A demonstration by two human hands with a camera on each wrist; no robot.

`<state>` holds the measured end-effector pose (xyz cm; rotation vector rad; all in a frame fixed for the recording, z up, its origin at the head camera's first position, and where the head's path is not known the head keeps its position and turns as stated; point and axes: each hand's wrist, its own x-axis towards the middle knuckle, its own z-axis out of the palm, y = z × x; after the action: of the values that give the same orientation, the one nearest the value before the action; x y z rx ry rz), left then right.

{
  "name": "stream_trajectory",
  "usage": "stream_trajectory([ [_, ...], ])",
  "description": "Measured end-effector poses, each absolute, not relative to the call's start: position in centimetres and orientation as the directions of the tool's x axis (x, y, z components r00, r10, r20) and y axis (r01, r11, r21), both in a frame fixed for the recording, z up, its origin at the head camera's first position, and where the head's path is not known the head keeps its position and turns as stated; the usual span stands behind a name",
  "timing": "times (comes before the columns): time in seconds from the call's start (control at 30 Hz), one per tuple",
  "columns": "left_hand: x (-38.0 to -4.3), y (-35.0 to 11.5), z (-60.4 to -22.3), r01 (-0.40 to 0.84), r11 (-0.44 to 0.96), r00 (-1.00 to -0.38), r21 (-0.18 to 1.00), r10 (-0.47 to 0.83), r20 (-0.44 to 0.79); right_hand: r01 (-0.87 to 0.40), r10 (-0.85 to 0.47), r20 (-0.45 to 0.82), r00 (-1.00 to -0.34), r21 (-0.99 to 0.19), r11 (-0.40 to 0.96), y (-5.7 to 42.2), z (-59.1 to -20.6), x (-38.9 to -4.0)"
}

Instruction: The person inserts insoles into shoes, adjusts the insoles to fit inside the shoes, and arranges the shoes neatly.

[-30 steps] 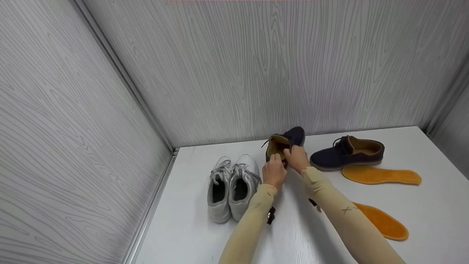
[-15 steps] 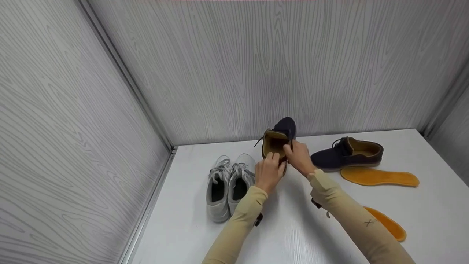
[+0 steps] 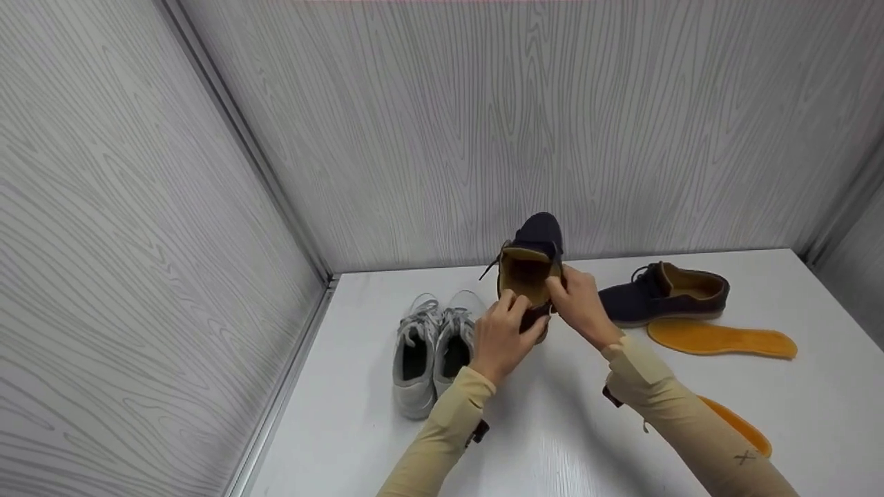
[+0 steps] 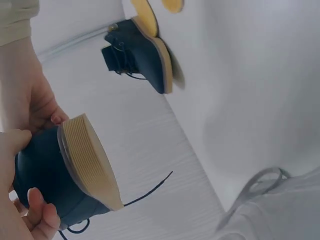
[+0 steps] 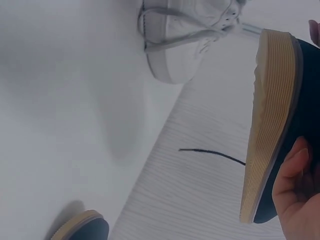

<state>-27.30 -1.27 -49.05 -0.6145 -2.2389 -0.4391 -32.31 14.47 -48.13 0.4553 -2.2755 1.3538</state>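
A dark navy lace-up shoe (image 3: 541, 231) is held up in both hands, its toe toward the back wall and its tan-lined opening facing me. My left hand (image 3: 503, 333) grips the heel end, fingers over the rim and thumb on the outside. On the right side of the opening, my right hand (image 3: 580, 304) holds the collar with its thumb inside. Both wrist views show the ridged pale sole (image 4: 90, 157) well above the table, with a lace (image 5: 212, 152) hanging loose. Fingers of the right hand (image 5: 300, 190) lie along the shoe's side.
The matching navy shoe (image 3: 632, 304) stands at the right, with an orange insole (image 3: 722, 338) in front of it. A second orange insole (image 3: 739, 424) is partly hidden by my right sleeve. White sneakers (image 3: 414, 393) stand side by side at the left. Grey wood-grain walls (image 3: 442, 138) enclose the white table.
The held shoe has been lifted and turned so its opening faces me more directly. My left hand has shifted left and lower, while my right hand has moved slightly right; both still grip it.
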Motion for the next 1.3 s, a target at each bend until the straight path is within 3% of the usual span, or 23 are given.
stream_trajectory([
  [0.33, -22.6, 0.1, -48.9, 0.640, 0.765, -0.444, 0.065, 0.300, 0.844, -0.493, -0.097, 0.502, -0.859, -0.762, 0.420, 15.5, -47.4, -27.7],
  [0.47, -20.9, 0.4, -49.6, 0.643, 0.765, -0.414, 0.039, 0.305, 0.858, -0.494, -0.115, 0.494, -0.862, -0.770, 0.403, 15.7, -48.0, -26.0],
  [0.83, -18.4, 0.8, -53.5, 0.645, 0.763, -0.437, 0.050, 0.314, 0.843, -0.423, -0.165, 0.390, -0.906, -0.826, 0.372, 16.0, -51.9, -23.7],
  [1.1, -18.0, 0.5, -56.5, 0.621, 0.777, -0.497, 0.100, 0.292, 0.817, -0.361, -0.193, 0.307, -0.932, -0.839, 0.407, 15.6, -55.0, -23.8],
  [1.3, -18.2, 0.3, -58.5, 0.616, 0.784, -0.480, 0.073, 0.301, 0.824, -0.329, -0.205, 0.265, -0.942, -0.844, 0.423, 15.3, -56.7, -23.7],
])
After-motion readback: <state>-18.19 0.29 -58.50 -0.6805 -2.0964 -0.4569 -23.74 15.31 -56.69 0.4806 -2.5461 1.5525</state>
